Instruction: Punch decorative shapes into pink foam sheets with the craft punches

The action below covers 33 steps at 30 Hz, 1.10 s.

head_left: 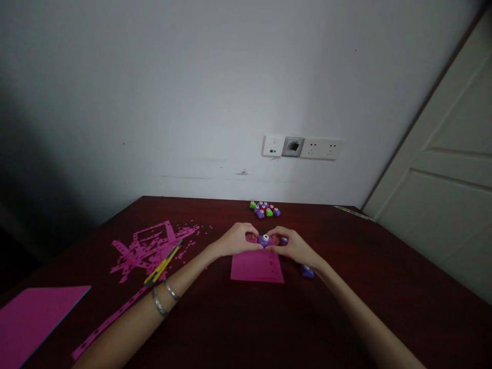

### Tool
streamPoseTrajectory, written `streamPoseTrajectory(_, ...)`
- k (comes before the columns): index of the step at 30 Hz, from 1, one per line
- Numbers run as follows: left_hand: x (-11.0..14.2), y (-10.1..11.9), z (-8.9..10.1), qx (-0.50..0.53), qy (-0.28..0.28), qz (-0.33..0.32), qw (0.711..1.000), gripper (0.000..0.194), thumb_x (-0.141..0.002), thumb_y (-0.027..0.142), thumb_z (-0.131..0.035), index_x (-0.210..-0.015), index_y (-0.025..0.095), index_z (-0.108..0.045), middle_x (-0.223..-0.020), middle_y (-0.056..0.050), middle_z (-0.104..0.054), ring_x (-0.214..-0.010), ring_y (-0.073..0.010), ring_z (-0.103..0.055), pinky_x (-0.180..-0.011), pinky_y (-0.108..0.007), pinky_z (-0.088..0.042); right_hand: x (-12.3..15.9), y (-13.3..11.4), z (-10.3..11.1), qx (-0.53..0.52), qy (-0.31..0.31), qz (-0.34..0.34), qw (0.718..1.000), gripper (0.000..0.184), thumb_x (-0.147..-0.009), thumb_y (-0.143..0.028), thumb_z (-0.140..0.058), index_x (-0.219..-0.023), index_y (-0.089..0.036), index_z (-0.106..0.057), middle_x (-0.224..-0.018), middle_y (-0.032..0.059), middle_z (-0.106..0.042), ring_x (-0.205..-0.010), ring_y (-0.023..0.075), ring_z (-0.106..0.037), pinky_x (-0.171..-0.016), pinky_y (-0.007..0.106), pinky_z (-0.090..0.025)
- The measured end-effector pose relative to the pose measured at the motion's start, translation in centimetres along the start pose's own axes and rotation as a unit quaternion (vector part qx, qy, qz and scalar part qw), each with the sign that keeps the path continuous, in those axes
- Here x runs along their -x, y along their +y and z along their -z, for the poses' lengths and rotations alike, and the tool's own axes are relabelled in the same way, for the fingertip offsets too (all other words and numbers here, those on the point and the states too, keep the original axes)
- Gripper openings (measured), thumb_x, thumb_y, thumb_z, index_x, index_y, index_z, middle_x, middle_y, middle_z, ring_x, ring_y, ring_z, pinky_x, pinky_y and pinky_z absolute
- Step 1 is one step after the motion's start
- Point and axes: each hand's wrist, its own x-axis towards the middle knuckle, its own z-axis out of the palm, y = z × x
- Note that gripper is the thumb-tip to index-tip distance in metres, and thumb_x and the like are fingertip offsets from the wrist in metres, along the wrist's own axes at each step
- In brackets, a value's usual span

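A small purple craft punch (264, 241) with a white round button is pinched between both hands at the far edge of a pink paper sheet (255, 267). My left hand (239, 239) grips its left side, thumb and fingers curled. From the right, my right hand (291, 245) closes on it the same way. A row of small marks runs along the sheet's right side. Another purple punch (307, 271) lies beside my right wrist, and one more is partly hidden behind my right fingers. Whether the held punch bites the paper's edge cannot be made out.
Several purple, green and red punches (263, 209) cluster near the wall. To the left are pink paper scraps (144, 251), tiny cut-outs, a yellow utility knife (163, 264), a long punched strip (109, 322) and a larger pink sheet (36, 320). Sockets (321, 148) are on the wall.
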Motion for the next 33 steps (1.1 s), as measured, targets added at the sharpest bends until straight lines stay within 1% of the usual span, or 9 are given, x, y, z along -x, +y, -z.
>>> streamPoseTrajectory(6,-0.1,0.0,-0.2,0.027,0.006,0.008,1.0,0.024,-0.067,0.035,-0.068,-0.079,0.016,-0.066,-0.078,-0.003,-0.061,-0.073,-0.0136,-0.055,-0.069,-0.026,-0.041,-0.2,0.6,0.1,-0.014,-0.016,0.011,1.0,0.018,-0.071,-0.027,-0.064,-0.086,-0.018,-0.061,-0.079,-0.0002,-0.055,-0.073,0.0124,-0.051,-0.068,0.026,-0.042)
streamPoseTrajectory(9,-0.3,-0.2,-0.2,0.101,-0.005,0.045,0.994,0.026,-0.066,0.037,-0.069,-0.081,0.016,-0.066,-0.078,-0.003,-0.063,-0.072,-0.0134,-0.054,-0.069,-0.027,-0.041,-0.4,0.5,0.7,-0.019,-0.029,0.012,0.999,0.018,-0.071,-0.027,-0.064,-0.087,-0.019,-0.061,-0.078,-0.0004,-0.054,-0.073,0.0123,-0.051,-0.067,0.025,-0.042)
streamPoseTrajectory(11,-0.6,-0.6,-0.3,0.182,-0.01,0.09,0.979,0.026,-0.069,0.038,-0.066,-0.081,0.015,-0.066,-0.074,-0.003,-0.063,-0.068,-0.0122,-0.053,-0.065,-0.026,-0.04,-0.5,0.4,1.3,-0.023,-0.037,0.013,0.999,0.02,-0.07,-0.029,-0.065,-0.087,-0.019,-0.062,-0.077,-0.0007,-0.053,-0.072,0.0121,-0.05,-0.067,0.025,-0.042)
streamPoseTrajectory(14,-0.8,-1.4,-1.0,0.33,-0.006,0.194,0.924,0.026,-0.073,0.038,-0.063,-0.074,0.012,-0.066,-0.06,-0.001,-0.057,-0.056,-0.0084,-0.047,-0.054,-0.023,-0.034,-0.7,0.2,2.1,-0.033,-0.058,0.015,0.998,0.022,-0.069,-0.032,-0.067,-0.087,-0.019,-0.063,-0.076,-0.0009,-0.053,-0.071,0.012,-0.05,-0.066,0.025,-0.041)
streamPoseTrajectory(17,-0.7,-1.6,-2.2,0.471,-0.04,0.285,0.834,0.024,-0.072,0.035,-0.066,-0.071,0.011,-0.063,-0.055,0.001,-0.052,-0.05,-0.0059,-0.043,-0.048,-0.021,-0.029,-0.8,0.0,2.6,-0.037,-0.08,0.027,0.996,0.022,-0.07,-0.032,-0.067,-0.088,-0.02,-0.065,-0.078,-0.0001,-0.054,-0.073,0.0124,-0.051,-0.068,0.026,-0.042)
streamPoseTrajectory(21,-0.3,-0.6,-3.5,0.591,-0.134,0.335,0.721,0.026,-0.081,0.035,-0.055,-0.076,0.01,-0.063,-0.061,-0.001,-0.053,-0.049,-0.0051,-0.041,-0.043,-0.021,-0.024,-0.9,0.3,3.0,-0.029,-0.1,0.043,0.994,0.022,-0.072,-0.033,-0.066,-0.091,-0.021,-0.066,-0.084,0.0009,-0.057,-0.078,0.0132,-0.052,-0.073,0.027,-0.042)
streamPoseTrajectory(23,-0.1,0.0,-3.8,0.627,-0.173,0.339,0.68,0.035,-0.085,0.038,-0.047,-0.076,0.009,-0.063,-0.062,-0.002,-0.052,-0.049,-0.0053,-0.04,-0.042,-0.021,-0.024,-0.9,0.5,3.1,-0.024,-0.111,0.042,0.993,0.024,-0.073,-0.034,-0.065,-0.093,-0.022,-0.066,-0.086,0.0009,-0.057,-0.08,0.0138,-0.053,-0.074,0.028,-0.043)
streamPoseTrajectory(27,0.0,0.3,-4.2,0.665,-0.213,0.325,0.638,0.04,-0.086,0.041,-0.041,-0.077,0.008,-0.062,-0.063,-0.003,-0.052,-0.05,-0.0067,-0.04,-0.042,-0.022,-0.024,-1.0,0.9,3.3,-0.022,-0.129,0.034,0.991,0.027,-0.074,-0.036,-0.064,-0.097,-0.023,-0.066,-0.088,0.0008,-0.058,-0.082,0.0145,-0.054,-0.077,0.03,-0.043)
streamPoseTrajectory(33,0.1,0.1,-4.9,0.711,-0.192,0.304,0.605,0.035,-0.085,0.035,-0.044,-0.077,0.006,-0.061,-0.061,-0.003,-0.049,-0.052,-0.0075,-0.041,-0.045,-0.02,-0.025,-1.1,1.0,3.4,-0.032,-0.135,0.034,0.99,0.027,-0.075,-0.036,-0.063,-0.099,-0.023,-0.066,-0.088,0.0006,-0.057,-0.081,0.0137,-0.053,-0.076,0.029,-0.043)
